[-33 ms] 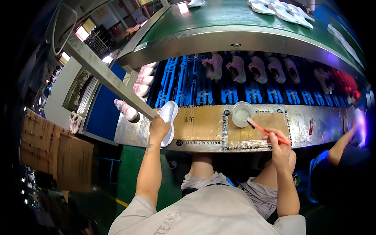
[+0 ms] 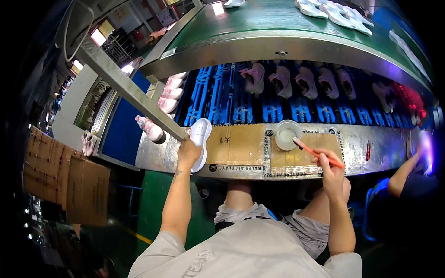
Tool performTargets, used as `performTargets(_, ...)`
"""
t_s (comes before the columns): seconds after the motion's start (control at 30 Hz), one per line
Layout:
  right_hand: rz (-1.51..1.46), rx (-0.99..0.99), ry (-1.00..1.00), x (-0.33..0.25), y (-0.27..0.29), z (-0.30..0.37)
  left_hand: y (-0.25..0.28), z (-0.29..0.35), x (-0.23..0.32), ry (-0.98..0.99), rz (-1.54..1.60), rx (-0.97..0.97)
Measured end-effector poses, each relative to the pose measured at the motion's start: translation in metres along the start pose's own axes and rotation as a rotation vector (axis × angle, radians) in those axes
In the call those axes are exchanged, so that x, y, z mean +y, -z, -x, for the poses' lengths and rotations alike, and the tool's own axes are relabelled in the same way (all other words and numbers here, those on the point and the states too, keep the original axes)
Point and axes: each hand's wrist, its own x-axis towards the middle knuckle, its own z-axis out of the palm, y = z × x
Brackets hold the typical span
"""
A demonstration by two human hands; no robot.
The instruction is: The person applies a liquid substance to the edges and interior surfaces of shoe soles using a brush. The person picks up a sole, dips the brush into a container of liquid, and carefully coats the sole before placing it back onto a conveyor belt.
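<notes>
Left grip (image 2: 188, 152): curled round the near part of the sole's left edge, the fingers drawn in against it; how much of them goes underneath cannot be told.
Right grip (image 2: 330, 169): thumb and fingers pinched together on the brush, with the end of its handle sticking out past the hand.
White sole (image 2: 200, 139): left of the tub, beyond the left cardboard sheet, its long axis running away from the person; whether it lies flat on the table (image 2: 354, 162) or is slightly raised cannot be told.
Sole's feel: probably light and springy, stiffer along the raised rim than across the middle; it looks hard to break but easy to smudge (white shows every fingermark).
Sole's hold: the outer side wall seems best, fingers outside and thumb kept off the inner face; a wet edge could turn slippery.
Orange-red brush (image 2: 324, 159): slanting down to the right from the tub's near right side, dark bristles close by the rim; contact is unclear. Likely light and rigid, best held mid-handle.
White tub (image 2: 288, 135): the landmark, upright; its thin-looking wall would probably flex if squeezed, and its contents are hard to make out.
Pink shoe (image 2: 150, 129): well left of the tub, past the sole.
</notes>
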Motion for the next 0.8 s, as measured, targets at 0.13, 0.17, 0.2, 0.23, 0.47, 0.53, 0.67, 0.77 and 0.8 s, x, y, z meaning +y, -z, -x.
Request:
performTargets(0.13, 0.182, -0.053, 0.008, -0.009, -0.001, -0.035, -0.027, 0.001, -0.026, 0.058, 0.046, -0.111)
performTargets(0.17, 0.214, -0.09, 0.053, -0.012, -0.007, -0.044, -0.029, -0.003, -0.038, 0.013, 0.063, -0.075)
performTargets(0.2, 0.25, -0.121, 0.09, -0.014, -0.011, -0.051, -0.027, -0.004, -0.041, 0.038, 0.075, -0.09)
performTargets(0.23, 0.345, -0.131, 0.03, -0.016, -0.012, -0.058, -0.02, -0.004, -0.038, 0.028, 0.078, -0.115)
performTargets(0.47, 0.628, -0.135, 0.01, 0.002, -0.042, -0.098, -0.034, -0.007, -0.029, -0.212, 0.187, 0.026)
performTargets(0.53, 0.722, -0.187, 0.026, 0.01, -0.042, -0.102, -0.034, -0.008, -0.038, -0.124, 0.547, -0.105)
performTargets(0.67, 0.676, -0.181, 0.027, -0.002, -0.037, -0.096, -0.036, -0.001, -0.032, 0.092, 0.957, -0.401)
performTargets(0.77, 0.406, -0.04, 0.318, 0.003, -0.047, -0.085, -0.04, 0.025, -0.031, 0.234, 1.535, -0.619)
performTargets(0.8, 0.414, -0.012, 0.394, 0.006, -0.033, -0.083, -0.01, 0.064, 0.014, -0.053, 1.832, -0.826)
